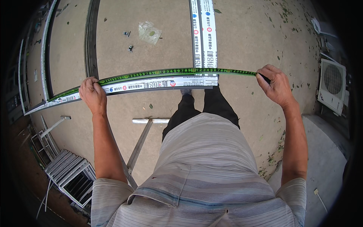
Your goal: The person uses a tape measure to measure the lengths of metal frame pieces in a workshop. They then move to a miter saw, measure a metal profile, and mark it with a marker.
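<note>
At nine o'clock, the left hand [93, 94] presses closed over a green tape measure [177, 71] and the white-wrapped metal profile [143, 85] beneath it. The tape runs across just above centre to two o'clock, where the right hand [275, 86] pinches its end. More wrapped profiles [204, 34] lie on the concrete floor [245, 34] at twelve o'clock.

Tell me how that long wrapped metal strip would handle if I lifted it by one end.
The metal strip is long and thin, so its far end would probably sag and swing. It looks hollow, so likely light. Its glossy printed wrap may feel slippery under the left hand.
</note>
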`<action>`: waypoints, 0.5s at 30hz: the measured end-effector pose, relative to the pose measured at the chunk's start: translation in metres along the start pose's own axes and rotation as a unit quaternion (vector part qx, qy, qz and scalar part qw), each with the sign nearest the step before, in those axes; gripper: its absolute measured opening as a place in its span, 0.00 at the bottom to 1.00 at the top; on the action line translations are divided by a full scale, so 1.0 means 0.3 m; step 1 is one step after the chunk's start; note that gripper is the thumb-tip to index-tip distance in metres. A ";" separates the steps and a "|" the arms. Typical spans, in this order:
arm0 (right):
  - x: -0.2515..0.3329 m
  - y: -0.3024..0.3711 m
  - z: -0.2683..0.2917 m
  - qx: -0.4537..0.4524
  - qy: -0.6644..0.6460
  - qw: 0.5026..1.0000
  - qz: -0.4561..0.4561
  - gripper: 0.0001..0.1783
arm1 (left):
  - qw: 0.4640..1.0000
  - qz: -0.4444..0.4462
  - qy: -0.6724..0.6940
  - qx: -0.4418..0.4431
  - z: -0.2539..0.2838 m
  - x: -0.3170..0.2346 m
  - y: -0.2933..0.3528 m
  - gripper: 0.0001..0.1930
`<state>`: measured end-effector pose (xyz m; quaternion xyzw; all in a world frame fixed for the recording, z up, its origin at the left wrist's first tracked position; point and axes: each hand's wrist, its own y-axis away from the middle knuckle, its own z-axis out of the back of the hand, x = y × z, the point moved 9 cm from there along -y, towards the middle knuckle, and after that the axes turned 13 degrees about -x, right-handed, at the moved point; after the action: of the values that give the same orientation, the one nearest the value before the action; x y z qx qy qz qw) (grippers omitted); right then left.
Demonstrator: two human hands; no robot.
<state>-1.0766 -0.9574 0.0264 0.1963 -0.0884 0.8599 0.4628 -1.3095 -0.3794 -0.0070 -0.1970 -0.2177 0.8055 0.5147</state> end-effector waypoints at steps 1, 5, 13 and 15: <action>-0.001 0.000 -0.001 -0.001 0.002 1.000 -0.003 0.13 | 1.000 0.000 -0.001 0.000 0.000 0.000 -0.001 0.05; -0.001 0.000 0.000 -0.002 0.004 1.000 -0.008 0.13 | 1.000 0.004 0.000 0.001 -0.002 0.008 0.001 0.05; 0.002 -0.002 -0.001 -0.001 -0.005 1.000 -0.001 0.13 | 1.000 0.007 0.003 0.008 -0.004 0.013 0.001 0.05; 0.009 -0.003 0.004 -0.004 -0.010 1.000 0.002 0.12 | 1.000 0.005 0.004 0.004 -0.002 0.009 0.002 0.05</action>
<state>-1.0770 -0.9553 0.0286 0.2027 -0.0969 0.8586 0.4608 -1.3107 -0.3770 -0.0082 -0.1993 -0.2119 0.8079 0.5126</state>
